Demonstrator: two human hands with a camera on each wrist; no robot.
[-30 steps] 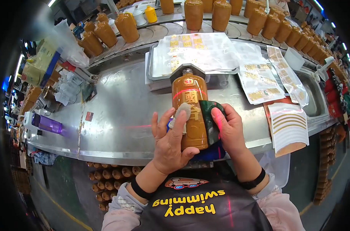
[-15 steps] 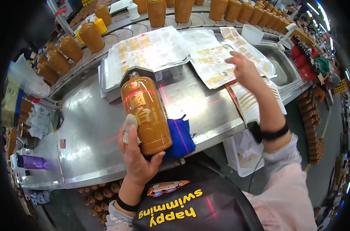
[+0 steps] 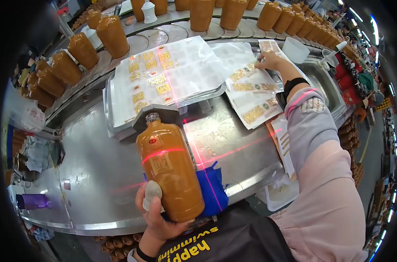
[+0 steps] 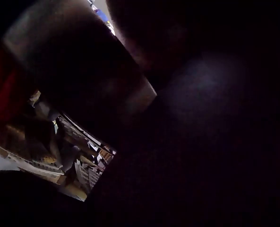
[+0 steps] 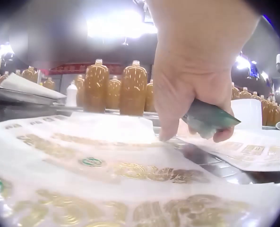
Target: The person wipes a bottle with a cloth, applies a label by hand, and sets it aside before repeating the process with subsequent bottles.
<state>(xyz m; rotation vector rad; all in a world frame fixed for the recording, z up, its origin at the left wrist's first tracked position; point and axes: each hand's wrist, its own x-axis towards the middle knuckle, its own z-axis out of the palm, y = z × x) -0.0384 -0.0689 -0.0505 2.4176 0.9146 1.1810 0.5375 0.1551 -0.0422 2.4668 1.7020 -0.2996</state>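
A brown glazed bottle (image 3: 172, 174) lies tilted, its neck in the notch of a grey holder (image 3: 157, 112). Gold characters and a red seal mark its front. My left hand (image 3: 157, 225) grips the bottle's lower left side, thumb by the base, with a whitish cover (image 3: 152, 195) on a finger. Over at the right, my right hand (image 3: 272, 60) reaches to the far edge of a sheet of gold decals (image 3: 251, 89). Tucked in its curled fingers is a dark green scraper (image 5: 211, 116), while the thumb tip meets the paper. The left wrist view is mostly dark.
A metal tray (image 3: 111, 124) bears more decal sheets (image 3: 194, 65). Blue cloth (image 3: 213, 190) lies beside the bottle. Brown bottles (image 3: 113, 37) line the curved conveyor behind. A sink (image 3: 323, 83) and white tub (image 3: 296, 50) stand at right, a purple bottle (image 3: 34, 201) at left.
My right hand has left the bottle, where it pressed the green scraper, and moved right and away to the decal sheet. My left hand stays at the bottle while the head view has shifted.
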